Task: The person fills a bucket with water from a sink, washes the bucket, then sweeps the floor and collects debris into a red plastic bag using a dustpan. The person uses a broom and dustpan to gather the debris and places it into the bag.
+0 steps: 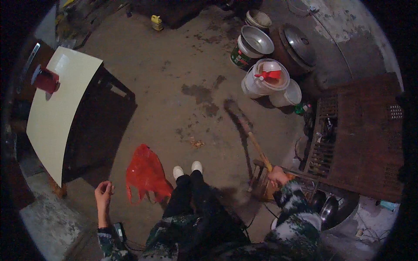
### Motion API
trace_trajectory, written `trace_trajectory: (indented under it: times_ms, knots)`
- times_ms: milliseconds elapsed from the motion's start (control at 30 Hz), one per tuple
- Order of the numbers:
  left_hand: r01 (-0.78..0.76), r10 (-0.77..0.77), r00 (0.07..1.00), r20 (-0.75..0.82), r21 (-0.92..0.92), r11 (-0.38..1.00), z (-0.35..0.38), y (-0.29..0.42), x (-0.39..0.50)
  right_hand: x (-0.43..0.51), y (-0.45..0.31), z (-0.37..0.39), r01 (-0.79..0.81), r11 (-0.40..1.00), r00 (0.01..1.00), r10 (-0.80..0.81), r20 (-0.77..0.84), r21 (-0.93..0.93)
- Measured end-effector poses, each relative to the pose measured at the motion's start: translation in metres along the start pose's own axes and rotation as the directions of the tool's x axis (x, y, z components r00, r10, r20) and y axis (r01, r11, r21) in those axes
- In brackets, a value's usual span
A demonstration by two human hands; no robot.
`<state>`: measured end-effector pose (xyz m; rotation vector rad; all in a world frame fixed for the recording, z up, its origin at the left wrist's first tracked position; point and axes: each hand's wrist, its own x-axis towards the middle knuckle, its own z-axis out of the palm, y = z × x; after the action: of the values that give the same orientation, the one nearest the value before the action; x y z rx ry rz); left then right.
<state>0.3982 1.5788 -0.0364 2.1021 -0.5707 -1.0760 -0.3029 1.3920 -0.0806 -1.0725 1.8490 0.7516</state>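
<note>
My right hand is closed around a long wooden handle that slants up and away to the left over the floor. The handle's far end is dark and blurred, so its kind of head cannot be told. My left hand is raised at the lower left with its fingers curled, and whether something small is between them cannot be told. A red plastic bag lies between that hand and my feet in white shoes. Small light-brown debris lies on the floor ahead of my shoes, near dark damp stains.
A pale-topped table bearing a red container stands left. Buckets, a metal basin and a lidded vat stand upper right. At right is a dark wooden cabinet, with a wok below. A yellow container is far ahead.
</note>
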Motion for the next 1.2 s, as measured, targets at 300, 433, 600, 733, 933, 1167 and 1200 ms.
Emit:
trace_trajectory:
  times_ms: [300,433,600,733,933,1167,1200]
  knots:
    - [0.053,-0.053,0.995,-0.082,-0.001,0.999,-0.026,0.039,0.011,0.074,0.001,0.125,0.149,0.987,0.986,-0.153,0.072,0.064]
    - [0.026,-0.022,0.999,-0.04,0.088,0.996,-0.009,0.046,0.048,-0.016,0.068,0.116,0.656,0.692,0.621,-0.722,-0.305,-0.301]
    - [-0.054,0.043,0.991,0.124,0.089,0.995,0.019,0.103,0.087,-0.06,0.106,0.064,0.252,0.956,0.961,-0.229,-0.158,0.148]
    - [-0.146,0.125,0.978,0.166,0.117,0.982,0.034,0.177,0.129,0.008,0.038,0.042,0.183,0.937,0.977,-0.142,-0.156,0.296]
    - [-0.403,0.317,0.88,0.355,0.202,0.893,0.03,0.296,0.292,0.086,-0.145,0.077,0.052,0.943,0.99,-0.004,-0.144,0.329]
    - [-0.351,0.254,0.894,0.369,0.224,0.909,0.034,0.374,0.448,-0.123,-0.201,0.165,0.049,0.933,0.99,0.001,-0.139,0.357]
    - [-0.433,0.304,0.833,0.462,0.203,0.878,0.049,0.388,0.465,-0.152,-0.203,0.158,0.025,0.934,0.991,0.025,-0.132,0.357]
